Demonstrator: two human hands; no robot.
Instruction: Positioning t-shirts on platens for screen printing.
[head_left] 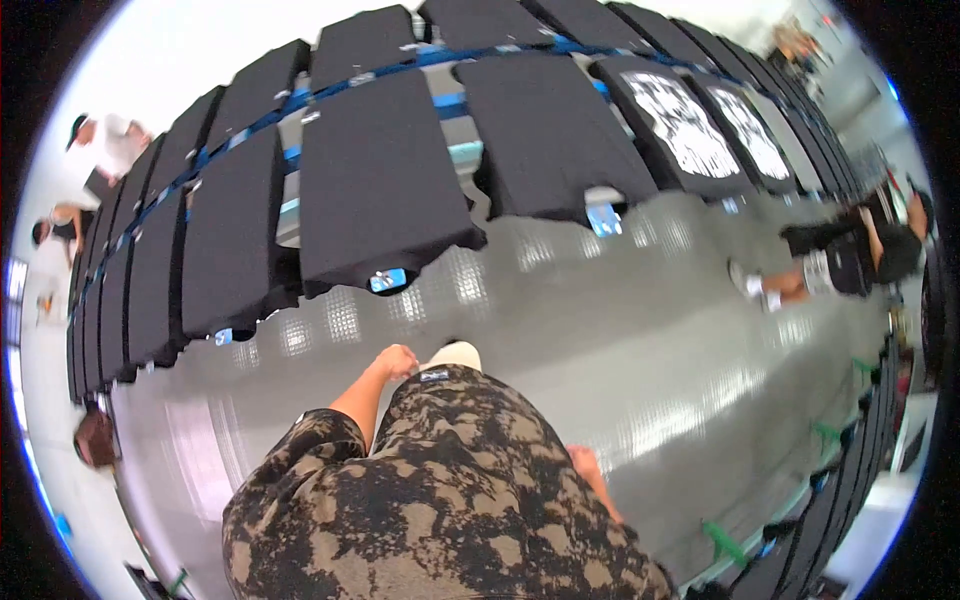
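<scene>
My left hand (398, 362) hangs in front of me at waist height, fingers curled in; whatever is in it, if anything, is too small to see. At my right side, my right hand (585, 462) shows only partly past my patterned shirt, its fingers blurred. Neither hand touches the black T-shirts. Nearest to my left hand is a black T-shirt (385, 170) spread flat over a board, with a blue label (388, 280) at its collar. Another black T-shirt (550, 130) lies to its right, also with a blue label (604, 219).
A long double row of boards with black shirts curves across ahead; one printed shirt (680, 125) bears a white design. A person (865, 250) stands at the right on the grey floor (640, 340). Green supports (722, 545) edge another row at lower right. Two people are at far left.
</scene>
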